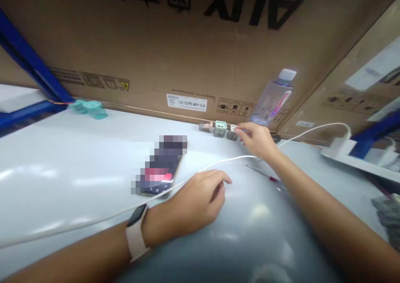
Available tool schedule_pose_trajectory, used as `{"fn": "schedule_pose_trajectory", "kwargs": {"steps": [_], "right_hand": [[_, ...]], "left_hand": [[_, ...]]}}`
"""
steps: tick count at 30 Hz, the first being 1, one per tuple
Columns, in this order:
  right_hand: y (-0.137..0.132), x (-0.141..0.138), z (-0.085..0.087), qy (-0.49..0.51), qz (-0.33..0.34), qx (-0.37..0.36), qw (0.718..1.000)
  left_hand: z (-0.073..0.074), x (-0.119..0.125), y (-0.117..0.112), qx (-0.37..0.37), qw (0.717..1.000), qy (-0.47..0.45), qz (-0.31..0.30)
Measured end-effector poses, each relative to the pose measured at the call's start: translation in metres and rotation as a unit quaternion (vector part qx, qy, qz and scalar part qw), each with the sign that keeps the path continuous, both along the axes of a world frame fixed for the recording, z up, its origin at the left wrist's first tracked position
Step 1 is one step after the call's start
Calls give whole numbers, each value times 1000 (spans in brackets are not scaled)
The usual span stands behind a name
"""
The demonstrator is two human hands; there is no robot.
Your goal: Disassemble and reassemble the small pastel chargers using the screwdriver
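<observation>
Pinching a white plastic cable plug (pixel 233 128) between fingertips and thumb, your right hand (pixel 256 141) sits beside a mint-green plastic connector (pixel 220 129) at the far edge of a white table (pixel 78 150); your left hand (pixel 196 202) rests loosely curled, nearer.

left hand (pixel 195 204) | 9 o'clock: open passage over white tabletop (pixel 62 158) | 11 o'clock: phone (pixel 159 166), pixelated, blocks | right hand (pixel 256 140) | 12 o'clock: cardboard carton (pixel 187 45) walls off | 1 o'clock: plastic water bottle (pixel 271 100) | 6 o'clock: screwdriver (pixel 265 174) | between hands: white cable (pixel 225 160)
</observation>
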State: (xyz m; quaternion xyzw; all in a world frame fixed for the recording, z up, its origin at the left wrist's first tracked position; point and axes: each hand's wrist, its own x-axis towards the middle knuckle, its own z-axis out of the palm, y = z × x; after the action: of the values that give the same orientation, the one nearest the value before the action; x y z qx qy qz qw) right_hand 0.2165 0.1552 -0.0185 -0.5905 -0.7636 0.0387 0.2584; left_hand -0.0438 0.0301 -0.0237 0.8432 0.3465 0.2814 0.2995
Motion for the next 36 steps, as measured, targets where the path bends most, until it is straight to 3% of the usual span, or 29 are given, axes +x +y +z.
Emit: {"fn": "schedule_pose_trajectory", "kwargs": {"steps": [20, 36], "right_hand": [[-2, 8, 6, -54, 47, -6, 997], [-3, 6, 11, -27, 57, -74, 995]], "left_hand": [[-1, -1, 0, -1, 1000, 0, -13], [-2, -1, 1, -2, 1000, 12, -14]]}}
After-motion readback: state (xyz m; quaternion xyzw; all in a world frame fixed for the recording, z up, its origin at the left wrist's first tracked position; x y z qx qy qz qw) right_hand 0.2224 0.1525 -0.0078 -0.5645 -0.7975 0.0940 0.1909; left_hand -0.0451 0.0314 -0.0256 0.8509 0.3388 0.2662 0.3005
